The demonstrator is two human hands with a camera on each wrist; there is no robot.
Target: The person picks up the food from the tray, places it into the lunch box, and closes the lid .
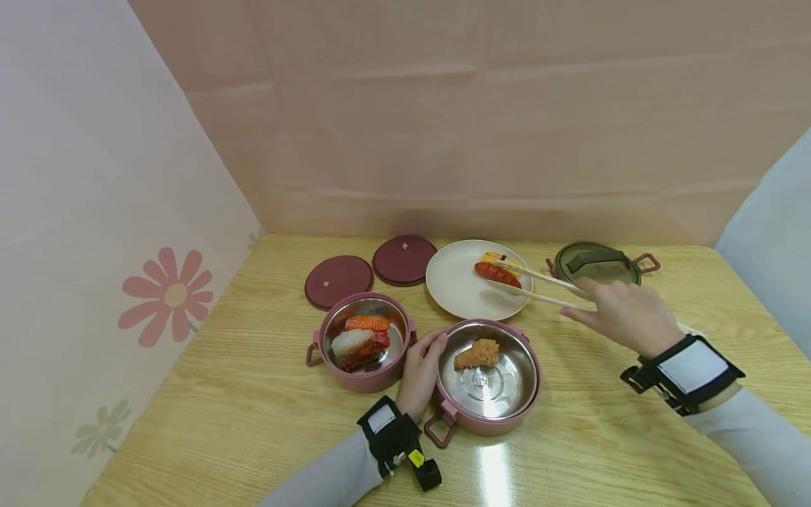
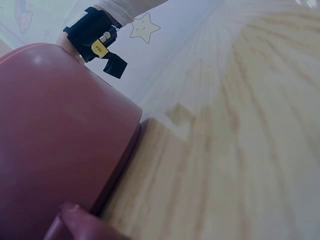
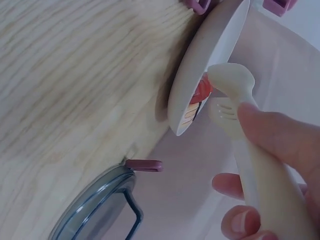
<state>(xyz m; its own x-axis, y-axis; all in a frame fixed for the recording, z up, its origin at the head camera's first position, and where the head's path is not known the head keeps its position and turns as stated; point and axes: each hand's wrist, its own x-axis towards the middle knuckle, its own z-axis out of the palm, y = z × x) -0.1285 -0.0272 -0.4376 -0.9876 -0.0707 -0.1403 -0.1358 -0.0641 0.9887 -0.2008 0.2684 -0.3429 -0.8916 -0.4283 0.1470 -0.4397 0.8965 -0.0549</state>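
Observation:
My right hand (image 1: 624, 317) holds pale plastic tongs (image 3: 272, 180), gripped between thumb and fingers. Their two long arms reach over the white plate (image 1: 453, 282), with tips on either side of a red toy sausage (image 1: 498, 275). Behind the sausage lies a yellow food piece (image 1: 503, 258) with a dark band. My left hand (image 1: 421, 370) holds the near-left side of a pink pot (image 1: 484, 424), fingertips at its rim. In the left wrist view, a fingertip (image 2: 75, 217) presses the pot's outer wall. A toy fried drumstick (image 1: 478, 353) lies inside that pot.
Just left of my left hand stands a second pink pot (image 1: 364, 381) with several sushi-like pieces inside. Two dark red lids (image 1: 338, 282) lie behind it. Right of the plate sits a small pan-shaped pot with a dark glass-like lid (image 1: 595, 264), close to the right hand.

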